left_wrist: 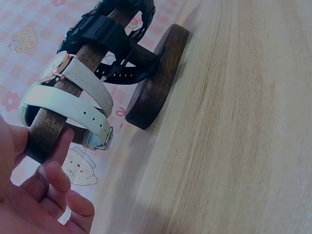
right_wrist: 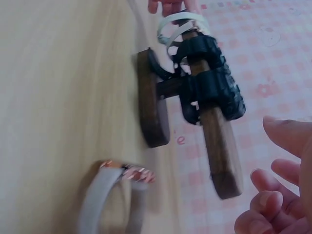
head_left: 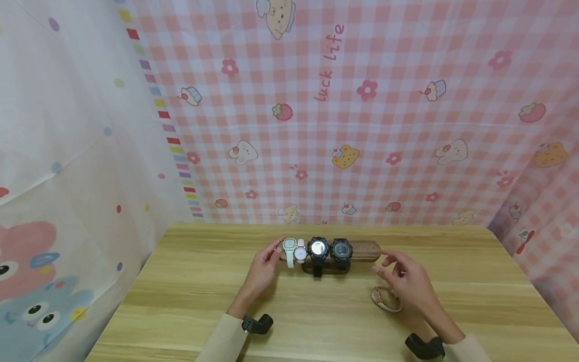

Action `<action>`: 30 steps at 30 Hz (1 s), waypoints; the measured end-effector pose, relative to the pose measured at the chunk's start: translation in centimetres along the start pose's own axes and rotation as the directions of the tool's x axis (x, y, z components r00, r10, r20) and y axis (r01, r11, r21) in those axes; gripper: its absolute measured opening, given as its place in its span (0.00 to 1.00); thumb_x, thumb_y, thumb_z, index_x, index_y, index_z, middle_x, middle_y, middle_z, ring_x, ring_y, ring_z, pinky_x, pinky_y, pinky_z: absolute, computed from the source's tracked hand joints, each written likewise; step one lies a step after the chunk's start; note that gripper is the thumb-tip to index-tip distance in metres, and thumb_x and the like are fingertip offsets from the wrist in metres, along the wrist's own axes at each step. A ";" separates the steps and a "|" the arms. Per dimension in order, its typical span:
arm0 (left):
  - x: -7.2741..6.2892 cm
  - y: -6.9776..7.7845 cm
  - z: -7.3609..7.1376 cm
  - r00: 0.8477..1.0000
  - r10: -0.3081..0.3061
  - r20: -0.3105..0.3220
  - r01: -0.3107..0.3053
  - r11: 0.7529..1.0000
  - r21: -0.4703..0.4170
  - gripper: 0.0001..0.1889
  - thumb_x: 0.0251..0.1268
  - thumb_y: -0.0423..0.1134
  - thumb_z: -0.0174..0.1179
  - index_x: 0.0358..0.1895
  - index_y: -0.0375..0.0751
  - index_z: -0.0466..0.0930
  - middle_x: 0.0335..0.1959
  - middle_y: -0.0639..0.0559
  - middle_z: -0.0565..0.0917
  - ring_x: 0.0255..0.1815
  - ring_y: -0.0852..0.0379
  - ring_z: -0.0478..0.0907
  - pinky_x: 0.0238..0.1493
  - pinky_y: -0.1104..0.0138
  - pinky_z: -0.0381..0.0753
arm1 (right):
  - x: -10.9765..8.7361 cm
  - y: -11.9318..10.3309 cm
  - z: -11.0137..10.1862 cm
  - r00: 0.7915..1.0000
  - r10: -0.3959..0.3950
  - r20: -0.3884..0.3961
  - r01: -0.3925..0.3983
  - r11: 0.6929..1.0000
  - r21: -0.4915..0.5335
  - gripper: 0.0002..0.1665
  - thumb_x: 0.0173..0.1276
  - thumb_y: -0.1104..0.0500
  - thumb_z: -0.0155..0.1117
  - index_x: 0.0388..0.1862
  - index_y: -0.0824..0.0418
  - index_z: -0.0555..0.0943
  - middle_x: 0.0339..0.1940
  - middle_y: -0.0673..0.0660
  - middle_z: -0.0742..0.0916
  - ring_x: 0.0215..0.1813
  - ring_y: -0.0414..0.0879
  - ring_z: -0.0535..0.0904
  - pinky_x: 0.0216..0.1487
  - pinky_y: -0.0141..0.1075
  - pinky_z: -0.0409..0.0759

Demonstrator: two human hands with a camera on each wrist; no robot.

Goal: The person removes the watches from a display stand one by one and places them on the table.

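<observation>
My left grip (head_left: pixel 264 265) pinches one end of the stand (head_left: pixel 367 250), which sits on the surface (head_left: pixel 181 301) with four watches (head_left: pixel 318 248); my right grip (head_left: pixel 410 280), loosely spread, seems just off the other end, near a fifth watch (head_left: pixel 376 296).

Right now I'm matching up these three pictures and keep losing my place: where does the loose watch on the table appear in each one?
Head: the loose watch is in the lower half, right of centre.
Left wrist: not in this picture.
Right wrist: the loose watch is at the lower left, blurred, its strap cut off by the bottom edge.
Shared landmark: the wooden stand, visible in all three.
</observation>
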State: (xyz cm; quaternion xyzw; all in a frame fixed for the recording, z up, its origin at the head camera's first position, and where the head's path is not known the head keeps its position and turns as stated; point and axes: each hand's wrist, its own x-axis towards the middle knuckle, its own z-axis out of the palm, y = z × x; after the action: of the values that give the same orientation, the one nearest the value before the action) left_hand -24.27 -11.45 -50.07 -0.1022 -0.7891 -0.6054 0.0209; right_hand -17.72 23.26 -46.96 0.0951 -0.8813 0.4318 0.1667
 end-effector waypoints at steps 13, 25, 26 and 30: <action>0.2 -0.3 0.0 1.000 0.008 0.006 -0.008 1.000 0.005 0.20 0.79 0.38 0.47 0.70 0.48 0.72 0.39 0.48 0.78 0.29 0.61 0.66 0.39 0.68 0.70 | 2.1 -2.0 1.5 0.994 0.012 0.109 -0.018 0.998 0.059 0.34 0.61 0.54 0.75 0.64 0.61 0.77 0.45 0.59 0.81 0.29 0.38 0.73 0.26 0.31 0.73; 0.2 -0.2 0.0 1.000 -0.001 -0.003 0.001 1.000 -0.010 0.20 0.79 0.38 0.48 0.69 0.48 0.73 0.40 0.48 0.78 0.26 0.61 0.65 0.36 0.69 0.69 | 3.6 -3.1 3.7 0.989 0.049 0.138 -0.057 0.997 0.059 0.40 0.57 0.56 0.78 0.67 0.66 0.74 0.51 0.63 0.81 0.31 0.43 0.72 0.31 0.30 0.74; 0.2 0.0 0.0 1.000 -0.012 0.004 0.012 1.000 -0.011 0.20 0.79 0.37 0.47 0.70 0.47 0.72 0.36 0.47 0.76 0.24 0.62 0.63 0.34 0.69 0.68 | 3.8 -3.2 3.9 0.988 0.056 0.144 -0.065 0.996 0.058 0.41 0.56 0.56 0.78 0.67 0.65 0.73 0.51 0.64 0.81 0.32 0.43 0.72 0.32 0.30 0.73; -0.6 2.2 -0.3 0.999 -0.017 0.033 0.018 1.000 -0.017 0.20 0.79 0.34 0.46 0.70 0.41 0.71 0.33 0.43 0.76 0.22 0.64 0.62 0.31 0.70 0.67 | 4.2 -3.3 4.5 0.984 0.071 0.165 -0.078 0.996 0.034 0.43 0.56 0.55 0.78 0.69 0.66 0.72 0.53 0.65 0.81 0.33 0.44 0.71 0.34 0.31 0.72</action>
State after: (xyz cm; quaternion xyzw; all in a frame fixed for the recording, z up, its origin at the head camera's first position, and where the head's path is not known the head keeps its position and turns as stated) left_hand -23.34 -11.27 -48.00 -0.1052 -0.7848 -0.6108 0.0018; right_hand -21.48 17.59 -45.52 0.1004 -0.8861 0.4462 0.0756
